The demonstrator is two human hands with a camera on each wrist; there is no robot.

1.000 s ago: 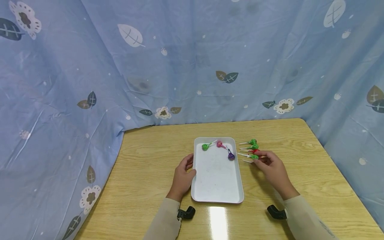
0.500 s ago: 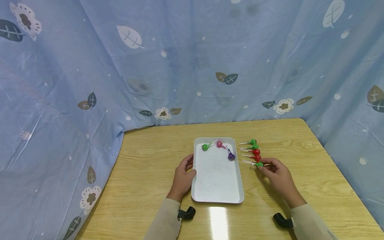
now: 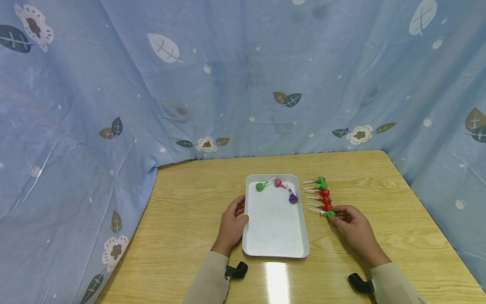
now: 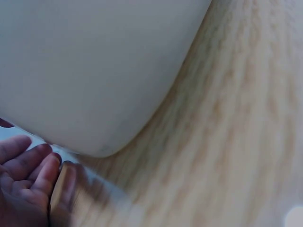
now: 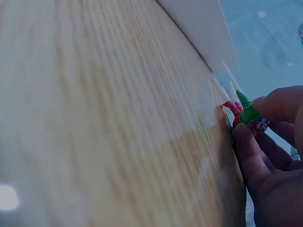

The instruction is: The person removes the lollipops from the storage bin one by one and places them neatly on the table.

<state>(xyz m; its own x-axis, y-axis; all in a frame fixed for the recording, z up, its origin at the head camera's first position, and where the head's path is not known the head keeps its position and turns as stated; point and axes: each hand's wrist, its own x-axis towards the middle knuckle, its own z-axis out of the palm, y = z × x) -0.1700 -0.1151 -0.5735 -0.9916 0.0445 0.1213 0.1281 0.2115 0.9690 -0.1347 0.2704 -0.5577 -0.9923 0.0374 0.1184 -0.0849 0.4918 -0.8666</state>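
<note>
My left hand [image 3: 232,223] holds the left edge of a white rectangular tray [image 3: 275,255], thumb at the rim and fingers curled along the outer side. Inside the tray's far end lie a green lollipop [image 3: 260,186], a pink lollipop [image 3: 279,183] and a purple lollipop [image 3: 293,198]. To the tray's right, my right hand [image 3: 354,226] pinches the wrapped head of another green lollipop [image 5: 250,113] between thumb and finger, its white stick pointing left. Beyond it, a column of green lollipops [image 3: 322,186] and red lollipops [image 3: 327,200] lies on the table, sticks toward the tray.
The wooden table [image 3: 190,202] has rounded far corners. A blue patterned curtain [image 3: 228,84] hangs behind it and at both sides. Black cameras sit at the left wrist [image 3: 237,270] and right wrist [image 3: 360,283]. Light glares on the table's near part.
My right hand has moved toward me and slightly right with the green lollipop, down the column, uncovering red lollipops. My left hand and the tray stay in place.
</note>
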